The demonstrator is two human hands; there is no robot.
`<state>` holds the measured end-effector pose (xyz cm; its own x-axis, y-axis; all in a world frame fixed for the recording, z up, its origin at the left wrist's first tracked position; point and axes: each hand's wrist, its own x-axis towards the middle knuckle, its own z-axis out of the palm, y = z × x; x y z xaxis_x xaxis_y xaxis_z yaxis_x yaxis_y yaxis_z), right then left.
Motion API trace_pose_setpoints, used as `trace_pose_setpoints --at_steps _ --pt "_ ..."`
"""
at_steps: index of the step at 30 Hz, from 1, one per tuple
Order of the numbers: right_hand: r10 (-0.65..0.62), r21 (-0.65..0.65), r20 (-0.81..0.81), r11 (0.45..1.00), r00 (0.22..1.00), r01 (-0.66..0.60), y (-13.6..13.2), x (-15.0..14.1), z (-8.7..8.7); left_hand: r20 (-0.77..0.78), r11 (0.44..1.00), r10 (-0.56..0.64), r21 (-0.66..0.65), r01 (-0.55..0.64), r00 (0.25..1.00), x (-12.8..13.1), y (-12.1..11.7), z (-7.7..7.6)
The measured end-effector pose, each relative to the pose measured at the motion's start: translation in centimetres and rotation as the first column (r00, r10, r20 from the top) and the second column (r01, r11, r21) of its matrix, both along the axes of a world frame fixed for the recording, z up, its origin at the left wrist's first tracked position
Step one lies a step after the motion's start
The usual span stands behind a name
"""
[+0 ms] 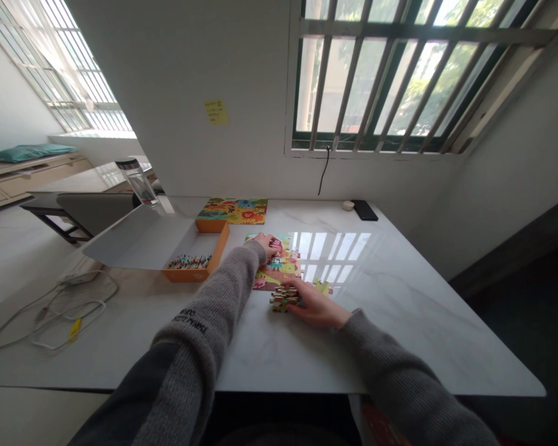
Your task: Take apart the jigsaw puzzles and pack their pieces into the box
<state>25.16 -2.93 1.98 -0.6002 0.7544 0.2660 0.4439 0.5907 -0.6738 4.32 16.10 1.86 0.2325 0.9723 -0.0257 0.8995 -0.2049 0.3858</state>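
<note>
A partly joined jigsaw puzzle in pink, green and yellow lies flat on the white marbled table. At its upper part my left hand bends its fingers down on a red puzzle piece; the fingertips are partly hidden. Closer to me, my right hand grips a stack of puzzle pieces between thumb and fingers, just below the puzzle's near edge. Beyond that hand, a few yellow-green puzzle pieces lie on the table.
Left of the puzzle, an orange box holds many pieces on edge. Behind it lies a colourful animal picture. A bottle stands back left, a white cable lies left, and a dark phone lies near the wall.
</note>
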Motion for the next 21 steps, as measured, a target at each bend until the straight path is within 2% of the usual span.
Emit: trace_pose_setpoints --at_steps 4,8,11,13,15,17,19,21 --pt "-0.012 -0.019 0.007 1.000 1.000 0.012 -0.3 0.0 0.5 0.064 1.000 0.023 0.005 -0.023 0.998 0.2 0.6 -0.4" --pt "-0.014 -0.021 0.013 1.000 1.000 0.014 -0.3 -0.1 0.6 0.195 0.999 0.003 0.048 -0.013 0.981 0.5 0.3 -0.5" --pt "-0.012 -0.020 0.002 1.000 1.000 0.012 -0.2 -0.2 0.4 0.286 0.995 -0.020 0.095 -0.008 0.958 0.5 -0.4 0.2" --pt "-0.012 -0.022 -0.009 1.000 1.000 0.012 -0.2 -0.2 0.3 0.407 0.991 -0.042 0.132 -0.014 0.912 0.3 -1.0 1.1" --pt "-0.010 -0.022 -0.018 1.000 1.000 0.009 -0.2 -0.2 0.3 0.599 0.990 -0.086 0.143 -0.001 0.796 -0.2 -1.9 2.2" --pt "-0.009 -0.017 -0.020 1.000 1.000 0.009 -0.2 -0.2 0.2 0.769 0.991 -0.130 0.127 0.049 0.626 -0.9 -3.4 3.2" --pt "-0.011 -0.010 -0.020 1.000 1.000 0.011 -0.2 -0.2 0.2 0.866 0.990 -0.137 0.096 0.108 0.482 -1.6 -5.6 3.9" --pt "-0.009 0.000 -0.025 1.000 1.000 0.009 -0.2 -0.3 0.2 0.921 0.979 -0.126 0.056 0.194 0.369 -2.3 -8.3 4.1"
